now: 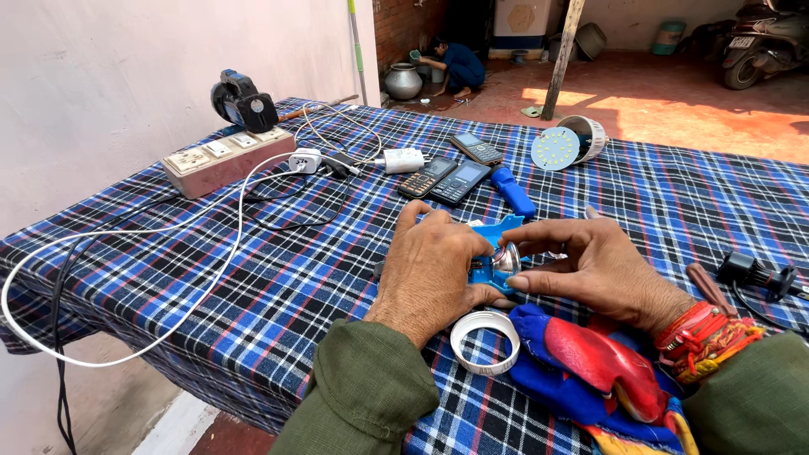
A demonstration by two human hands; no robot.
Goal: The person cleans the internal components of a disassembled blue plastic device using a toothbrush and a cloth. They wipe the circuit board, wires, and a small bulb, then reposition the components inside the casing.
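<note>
My left hand grips a small blue plastic body on the checked tablecloth. My right hand pinches a shiny silver reflector cup seated at the front of that blue body, thumb below and fingers above. A white plastic ring lies on the cloth just below both hands. A separate blue handle-like piece lies beyond the hands.
Three mobile phones, a white charger, a beige power strip with white and black cables, an opened LED bulb, a black plug, a screwdriver and a red-blue cloth lie around. A person crouches far behind.
</note>
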